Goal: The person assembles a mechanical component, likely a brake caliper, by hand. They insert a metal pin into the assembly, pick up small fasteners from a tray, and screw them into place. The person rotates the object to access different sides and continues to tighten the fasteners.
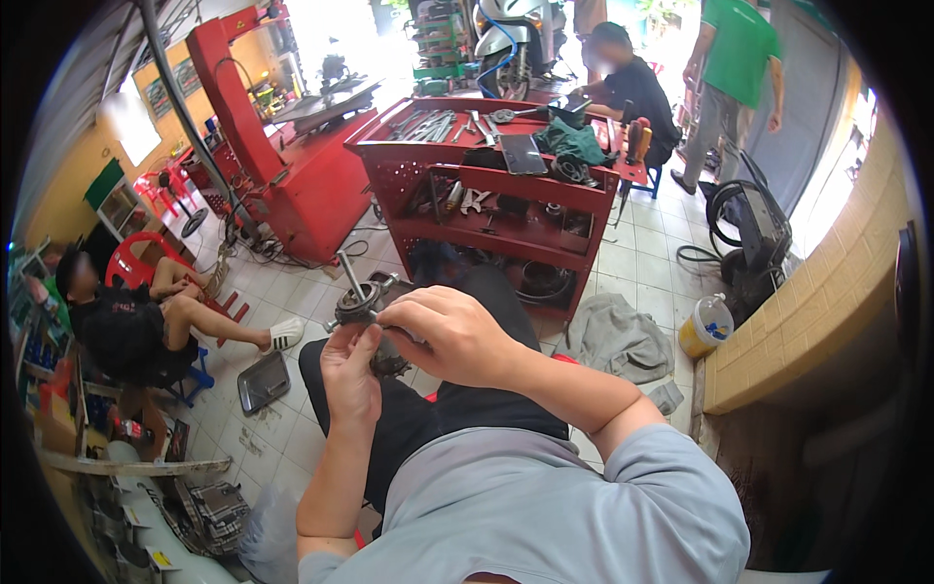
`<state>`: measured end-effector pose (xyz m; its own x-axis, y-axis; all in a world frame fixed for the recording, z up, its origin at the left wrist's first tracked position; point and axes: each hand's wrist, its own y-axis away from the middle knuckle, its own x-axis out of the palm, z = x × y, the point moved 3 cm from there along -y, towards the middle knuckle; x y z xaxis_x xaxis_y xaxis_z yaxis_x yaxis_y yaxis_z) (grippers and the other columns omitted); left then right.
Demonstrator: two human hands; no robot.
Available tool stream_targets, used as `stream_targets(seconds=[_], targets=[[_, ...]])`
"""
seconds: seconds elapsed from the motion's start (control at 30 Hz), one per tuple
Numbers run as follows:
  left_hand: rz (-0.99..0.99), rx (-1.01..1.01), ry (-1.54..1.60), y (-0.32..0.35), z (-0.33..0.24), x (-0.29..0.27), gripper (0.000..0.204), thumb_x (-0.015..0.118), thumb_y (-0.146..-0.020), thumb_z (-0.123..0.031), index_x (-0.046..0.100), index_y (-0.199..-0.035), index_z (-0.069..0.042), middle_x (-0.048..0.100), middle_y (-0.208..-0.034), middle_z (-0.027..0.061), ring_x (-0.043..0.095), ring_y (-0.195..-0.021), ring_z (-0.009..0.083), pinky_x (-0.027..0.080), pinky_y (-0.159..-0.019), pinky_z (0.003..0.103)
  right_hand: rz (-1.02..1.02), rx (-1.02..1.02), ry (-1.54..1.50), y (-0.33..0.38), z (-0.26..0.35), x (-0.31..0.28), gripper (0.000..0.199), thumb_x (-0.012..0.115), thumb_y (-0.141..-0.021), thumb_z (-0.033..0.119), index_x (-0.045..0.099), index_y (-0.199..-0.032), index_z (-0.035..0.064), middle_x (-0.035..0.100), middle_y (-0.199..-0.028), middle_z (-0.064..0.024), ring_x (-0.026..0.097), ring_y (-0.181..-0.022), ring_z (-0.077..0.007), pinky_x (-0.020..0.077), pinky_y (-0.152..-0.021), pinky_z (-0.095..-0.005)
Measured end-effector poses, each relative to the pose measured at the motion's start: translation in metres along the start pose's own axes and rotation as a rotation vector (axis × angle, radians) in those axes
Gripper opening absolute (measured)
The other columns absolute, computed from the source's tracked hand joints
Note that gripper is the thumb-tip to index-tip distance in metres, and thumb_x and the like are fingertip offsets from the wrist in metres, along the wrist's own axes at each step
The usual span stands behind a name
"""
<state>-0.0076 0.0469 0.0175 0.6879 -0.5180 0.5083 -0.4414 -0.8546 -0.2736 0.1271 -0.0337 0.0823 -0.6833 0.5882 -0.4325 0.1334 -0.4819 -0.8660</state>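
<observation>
Above my lap I hold a dark grey metal engine part (358,300) with a round, ring-like opening at its top. A bright metal rod (349,270) sticks up out of it at a tilt. My left hand (348,375) is closed around the part's near left side, the thumb pressed against it. From the right, my right hand (449,336) reaches over with fingers bent and fingertips pinched on the part's side. Its palm and fingers hide much of the part; whether a small piece is between those fingertips does not show.
Ahead stands a red tool cart (486,180) with wrenches (424,127), a phone (522,154) and a green cloth (574,141). A metal tray (264,382) and grey cloth (623,336) lie on the floor. A bucket (705,326) stands right; people sit left and far right.
</observation>
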Motion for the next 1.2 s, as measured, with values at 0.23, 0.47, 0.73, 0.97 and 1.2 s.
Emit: stream_targets(seconds=[0.23,0.47,0.73,0.97,1.2], targets=[[0.006,-0.018,-0.014,0.001,0.006,-0.006,0.016,0.063,-0.087,-0.004,0.064,-0.103,-0.004,0.066,-0.102,0.0055,0.058,-0.097,0.0126,0.041,-0.090,0.028,0.002,-0.021,0.047,0.003,-0.001,0.001,0.024,0.070,-0.073,0.006,0.060,-0.094,0.0056,0.064,-0.087,-0.0071,0.063,-0.080,-0.0251,0.0492,-0.071,-0.0351],[-0.008,-0.016,-0.025,0.004,0.003,0.005,0.017,0.062,-0.086,-0.002,0.063,-0.103,-0.003,0.066,-0.101,0.0054,0.059,-0.095,0.0118,0.044,-0.087,0.025,-0.028,-0.033,0.335,0.002,0.001,-0.005,0.022,0.070,-0.075,0.025,0.054,-0.079,0.0108,0.057,-0.072,-0.0018,0.057,-0.064,-0.0165,0.0369,-0.061,-0.0310],[-0.032,0.017,-0.038,0.005,0.007,0.000,0.019,0.061,-0.086,0.001,0.063,-0.105,-0.001,0.066,-0.095,0.0054,0.061,-0.085,0.0099,0.046,-0.080,0.023,-0.047,-0.003,0.447,0.002,0.001,-0.003,0.036,0.068,-0.080,0.034,0.045,-0.060,0.0141,0.043,-0.051,0.0019,0.047,-0.047,-0.0153,0.0302,-0.054,-0.0306],[0.021,0.011,-0.006,0.005,0.008,0.002,0.020,0.063,-0.085,0.001,0.063,-0.105,-0.001,0.066,-0.092,0.0047,0.061,-0.084,0.0099,0.046,-0.080,0.023,-0.028,0.009,0.447,0.004,0.000,0.001,0.040,0.068,-0.079,0.040,0.044,-0.058,0.0144,0.042,-0.049,0.0017,0.045,-0.044,-0.0159,0.0295,-0.053,-0.0311],[0.043,0.012,0.058,0.006,0.011,-0.003,0.021,0.064,-0.083,0.001,0.064,-0.104,-0.001,0.067,-0.094,0.0051,0.061,-0.085,0.0099,0.046,-0.079,0.023,0.019,0.030,0.418,0.001,0.006,-0.001,0.036,0.069,-0.078,0.036,0.047,-0.062,0.0123,0.046,-0.052,0.0004,0.049,-0.047,-0.0177,0.0310,-0.054,-0.0315]])
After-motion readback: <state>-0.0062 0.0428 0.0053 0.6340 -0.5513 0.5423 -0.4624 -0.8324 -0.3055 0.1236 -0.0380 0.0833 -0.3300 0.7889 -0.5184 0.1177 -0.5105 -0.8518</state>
